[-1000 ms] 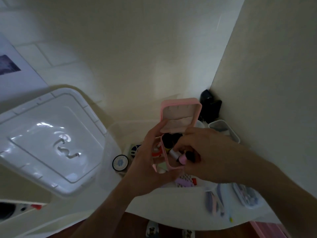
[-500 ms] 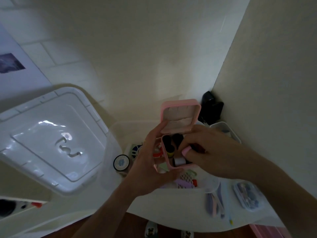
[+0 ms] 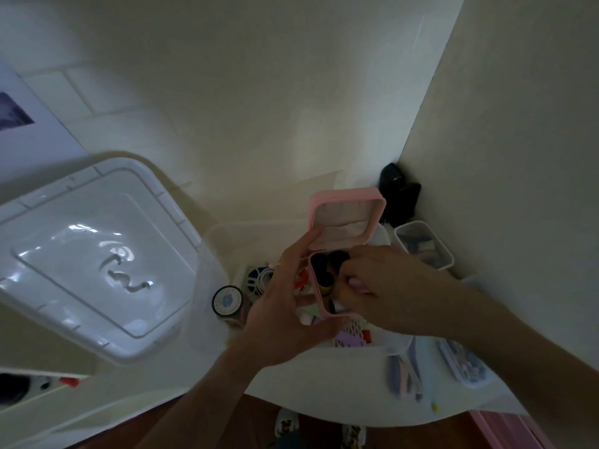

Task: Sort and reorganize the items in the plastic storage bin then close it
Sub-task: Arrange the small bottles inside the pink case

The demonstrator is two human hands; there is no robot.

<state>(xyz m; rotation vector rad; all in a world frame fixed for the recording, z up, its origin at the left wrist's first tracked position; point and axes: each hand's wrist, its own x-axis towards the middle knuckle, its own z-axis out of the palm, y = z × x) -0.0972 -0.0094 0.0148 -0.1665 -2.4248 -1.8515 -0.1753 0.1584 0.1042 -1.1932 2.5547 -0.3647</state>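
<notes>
Pink plastic makes up the small hinged case (image 3: pixel 346 218), which sits open between both hands above the clear storage bin (image 3: pixel 214 251). The left hand (image 3: pixel 285 306) grips the case from its left side and underneath, fingers curled round the base, one fingertip up against the raised lid. The right hand (image 3: pixel 389 286) reaches into the base from the right with curled fingers — whether they pinch anything inside cannot be told. Dark spools (image 3: pixel 324 264) stand in the open base beside those fingers.

Below the case, in the bin, lie a round black tin (image 3: pixel 227 301), a reel of white cord (image 3: pixel 259 277) and small bits too blurred to name. The bin's white lid (image 3: pixel 94 254) rests off to the left. A small clear container (image 3: pixel 424 244) and a black object (image 3: pixel 400 192) sit in the corner where two pale walls meet — a white surface runs beneath it all.
</notes>
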